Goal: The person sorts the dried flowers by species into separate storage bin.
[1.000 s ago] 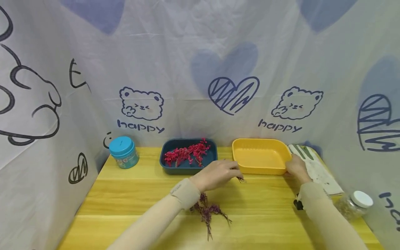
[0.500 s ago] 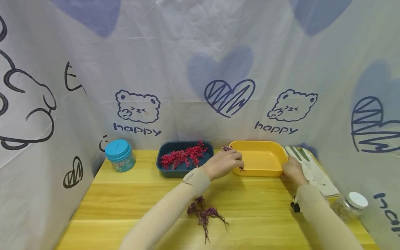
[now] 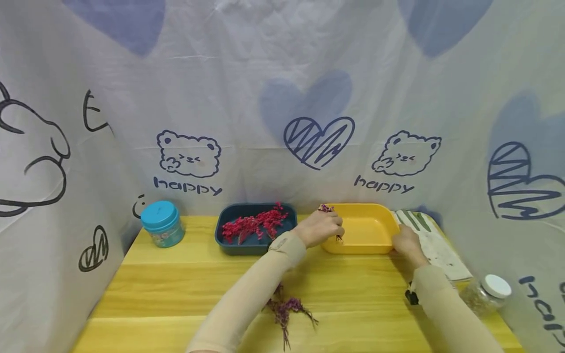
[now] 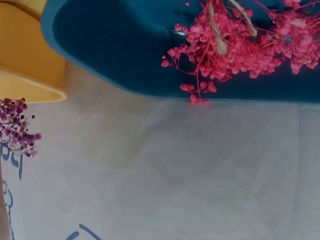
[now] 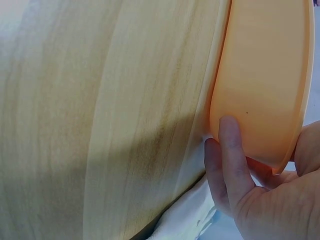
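Note:
My left hand [image 3: 320, 228] pinches a small sprig of purple dried flowers [image 3: 326, 208] over the left end of a yellow tray [image 3: 363, 248]. The blossoms point up and away, with stem ends showing below the fingers. In the left wrist view the purple blossoms [image 4: 17, 127] appear at the left edge, and most of the hand is out of frame. My right hand [image 3: 408, 242] grips the right end of the tray. The right wrist view has that hand [image 5: 267, 200] with its thumb and fingers about the tray's end wall [image 5: 250, 145]. More purple sprigs [image 3: 284, 309] lie near the front.
A dark blue tray [image 3: 247, 250] with pink-red dried flowers [image 3: 256, 223] stands left of the yellow one. A blue-lidded jar [image 3: 163, 223] is far left. On the right are a white cloth [image 3: 441, 252], a white-capped jar [image 3: 487, 294] and a small black object [image 3: 411, 296].
My left hand has moved from in front of the yellow tray to over its left end, carrying the purple sprig. My right hand keeps its grip on the tray. The head view has shifted slightly.

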### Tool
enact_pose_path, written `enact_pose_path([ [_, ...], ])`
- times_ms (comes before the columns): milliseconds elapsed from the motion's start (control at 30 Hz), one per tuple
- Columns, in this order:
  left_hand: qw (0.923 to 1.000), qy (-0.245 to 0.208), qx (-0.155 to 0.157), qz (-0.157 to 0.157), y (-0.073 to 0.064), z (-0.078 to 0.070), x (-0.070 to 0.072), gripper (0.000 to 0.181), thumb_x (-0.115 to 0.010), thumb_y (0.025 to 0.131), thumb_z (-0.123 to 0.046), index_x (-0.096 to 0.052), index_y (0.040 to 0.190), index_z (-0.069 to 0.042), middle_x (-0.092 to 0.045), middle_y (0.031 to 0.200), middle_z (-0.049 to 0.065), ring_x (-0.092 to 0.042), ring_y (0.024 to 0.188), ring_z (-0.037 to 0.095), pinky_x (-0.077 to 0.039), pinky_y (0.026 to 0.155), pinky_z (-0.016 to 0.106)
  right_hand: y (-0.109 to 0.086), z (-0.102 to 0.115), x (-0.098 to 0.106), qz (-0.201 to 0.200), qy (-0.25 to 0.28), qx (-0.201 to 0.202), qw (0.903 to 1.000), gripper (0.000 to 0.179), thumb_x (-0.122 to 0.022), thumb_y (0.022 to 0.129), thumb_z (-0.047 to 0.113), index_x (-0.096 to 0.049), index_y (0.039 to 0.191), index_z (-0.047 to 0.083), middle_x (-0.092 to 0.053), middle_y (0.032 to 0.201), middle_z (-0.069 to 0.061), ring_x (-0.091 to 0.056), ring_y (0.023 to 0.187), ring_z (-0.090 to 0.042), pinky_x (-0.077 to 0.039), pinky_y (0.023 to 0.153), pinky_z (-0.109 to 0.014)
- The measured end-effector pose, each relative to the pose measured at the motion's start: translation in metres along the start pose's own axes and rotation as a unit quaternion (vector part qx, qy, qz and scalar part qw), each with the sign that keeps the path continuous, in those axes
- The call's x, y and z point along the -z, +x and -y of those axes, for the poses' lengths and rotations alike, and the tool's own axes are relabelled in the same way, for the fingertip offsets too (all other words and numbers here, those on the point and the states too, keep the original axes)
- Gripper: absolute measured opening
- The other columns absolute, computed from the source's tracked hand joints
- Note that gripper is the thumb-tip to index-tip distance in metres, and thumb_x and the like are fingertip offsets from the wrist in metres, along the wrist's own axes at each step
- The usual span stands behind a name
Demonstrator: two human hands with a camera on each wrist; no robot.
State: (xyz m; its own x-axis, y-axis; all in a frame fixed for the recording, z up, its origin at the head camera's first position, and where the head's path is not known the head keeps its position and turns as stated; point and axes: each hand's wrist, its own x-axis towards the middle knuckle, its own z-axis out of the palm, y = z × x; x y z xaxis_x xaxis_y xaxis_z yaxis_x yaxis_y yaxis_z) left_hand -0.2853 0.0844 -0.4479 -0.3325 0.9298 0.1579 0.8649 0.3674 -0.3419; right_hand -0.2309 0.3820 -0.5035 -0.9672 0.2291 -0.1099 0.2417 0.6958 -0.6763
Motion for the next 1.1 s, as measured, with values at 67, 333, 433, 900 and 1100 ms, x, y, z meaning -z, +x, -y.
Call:
enact_pose_path([
  [67,1.0,0.004,0.003,0.005,0.003,0.001,-0.003,0.032,-0.066,0.102,-0.009,-0.081,0.113,-0.035,-0.074,0.114,-0.012,-0.066,0.107,0.006,-0.058,0.084,0.017,0.0,0.0,0.0,-0.005,-0.005,0.002,1.0,0.05,-0.036,0.087,-0.001,-0.051,0.131,-0.02,-0.063,0.113,-0.039,-0.068,0.091,-0.047,-0.063,0.058,-0.033],
  [333,0.999,0.014,0.021,0.038,0.011,0.003,-0.012,0.034,-0.063,0.103,-0.009,-0.08,0.114,-0.036,-0.073,0.115,-0.011,-0.065,0.106,0.007,-0.057,0.079,0.018,0.001,0.002,-0.001,-0.008,0.009,0.0,0.9999,0.054,-0.038,0.084,-0.002,-0.048,0.133,-0.021,-0.062,0.112,-0.04,-0.07,0.085,-0.044,-0.063,0.053,-0.033],
  [433,0.9984,0.02,0.025,0.047,0.014,0.003,-0.017,0.033,-0.064,0.103,-0.009,-0.08,0.115,-0.036,-0.072,0.118,-0.01,-0.064,0.106,0.008,-0.056,0.076,0.018,0.002,0.003,-0.001,-0.007,0.013,-0.005,0.9999,0.052,-0.037,0.086,-0.002,-0.048,0.134,-0.02,-0.062,0.113,-0.04,-0.07,0.083,-0.041,-0.063,0.053,-0.034],
  [900,0.9854,-0.092,0.111,0.091,0.021,-0.004,-0.031,0.027,-0.071,0.101,-0.02,-0.079,0.123,-0.033,-0.074,0.124,-0.008,-0.063,0.116,0.012,-0.055,0.103,0.025,-0.001,0.005,-0.003,-0.004,-0.005,-0.014,0.9999,0.053,-0.036,0.089,-0.003,-0.046,0.137,-0.02,-0.06,0.122,-0.04,-0.067,0.099,-0.047,-0.064,0.061,-0.034],
  [1100,0.9774,-0.124,0.147,0.088,0.023,0.001,-0.026,0.04,-0.07,0.1,-0.009,-0.073,0.135,-0.029,-0.07,0.138,-0.005,-0.064,0.128,0.015,-0.056,0.11,0.03,0.0,0.003,0.0,-0.004,-0.007,-0.01,0.9999,0.054,-0.036,0.088,-0.002,-0.045,0.138,-0.021,-0.06,0.12,-0.041,-0.069,0.093,-0.047,-0.064,0.057,-0.034],
])
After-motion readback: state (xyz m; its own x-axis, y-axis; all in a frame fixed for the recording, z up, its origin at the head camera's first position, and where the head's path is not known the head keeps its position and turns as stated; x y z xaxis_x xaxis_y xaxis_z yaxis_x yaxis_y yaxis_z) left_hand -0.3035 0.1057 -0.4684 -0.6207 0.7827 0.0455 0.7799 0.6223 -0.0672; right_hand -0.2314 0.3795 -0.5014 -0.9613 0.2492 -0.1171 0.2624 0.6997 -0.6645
